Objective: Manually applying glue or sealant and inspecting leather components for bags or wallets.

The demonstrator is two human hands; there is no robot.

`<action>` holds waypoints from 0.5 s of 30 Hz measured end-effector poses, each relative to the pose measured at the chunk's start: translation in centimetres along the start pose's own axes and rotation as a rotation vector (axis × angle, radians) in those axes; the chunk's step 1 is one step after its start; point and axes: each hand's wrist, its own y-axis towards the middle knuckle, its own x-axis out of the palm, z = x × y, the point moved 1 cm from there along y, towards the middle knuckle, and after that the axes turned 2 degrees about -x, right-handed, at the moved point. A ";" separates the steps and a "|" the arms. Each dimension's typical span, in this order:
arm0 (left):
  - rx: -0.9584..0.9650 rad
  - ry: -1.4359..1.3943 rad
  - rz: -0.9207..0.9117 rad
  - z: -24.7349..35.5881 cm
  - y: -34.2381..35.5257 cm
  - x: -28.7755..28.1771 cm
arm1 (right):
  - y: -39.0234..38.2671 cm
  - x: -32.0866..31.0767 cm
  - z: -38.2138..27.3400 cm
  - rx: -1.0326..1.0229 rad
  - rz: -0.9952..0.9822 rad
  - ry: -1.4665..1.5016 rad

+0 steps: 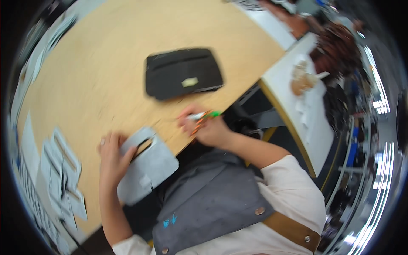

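Observation:
My left hand (114,156) is on a light grey flat piece (154,163) with a slot cut through it, its thumb lying at the slot and its fingers at the left edge. The piece lies at the table's near edge and partly overhangs it. My right hand (208,129) is closed around a slim tool (199,115) with a white part, a green end and an orange-and-dark striped part. Blur and the fingers hide its exact kind. Right hand and grey piece are apart. Beyond both hands lies a black flat piece (183,73) with a small pale yellow patch on it.
Several grey slotted pieces (61,170) lie overlapping at the left of the wooden table (106,63). To the right stands a white-topped table (312,127) with a beige item (301,81) and dark brown material (338,53). A gap separates the two tables.

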 end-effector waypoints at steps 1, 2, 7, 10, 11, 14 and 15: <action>0.002 0.013 -0.028 -0.1 -0.4 0.0 | 0.0 -0.1 0.5 -0.104 -0.009 -0.032; -0.032 -0.018 -0.035 0.3 -0.9 -0.4 | 0.2 0.2 -0.1 0.011 -0.043 0.004; -0.227 -0.911 0.335 -1.9 -1.6 -0.1 | 0.6 -0.7 -1.9 -0.102 -0.011 -0.062; -0.303 -1.385 0.462 -2.4 -3.4 0.5 | 0.9 -0.8 -1.8 -0.102 -0.021 -0.065; -0.286 -1.504 0.343 -2.5 -4.2 1.0 | 1.0 -0.8 -1.8 -0.119 -0.049 -0.057; -0.445 -1.524 0.355 -1.7 -6.5 2.5 | 1.4 0.1 -1.8 -0.101 -0.083 -0.027; -0.546 -1.526 0.324 -1.1 -7.6 2.6 | 1.4 0.6 -1.6 -0.091 -0.093 -0.004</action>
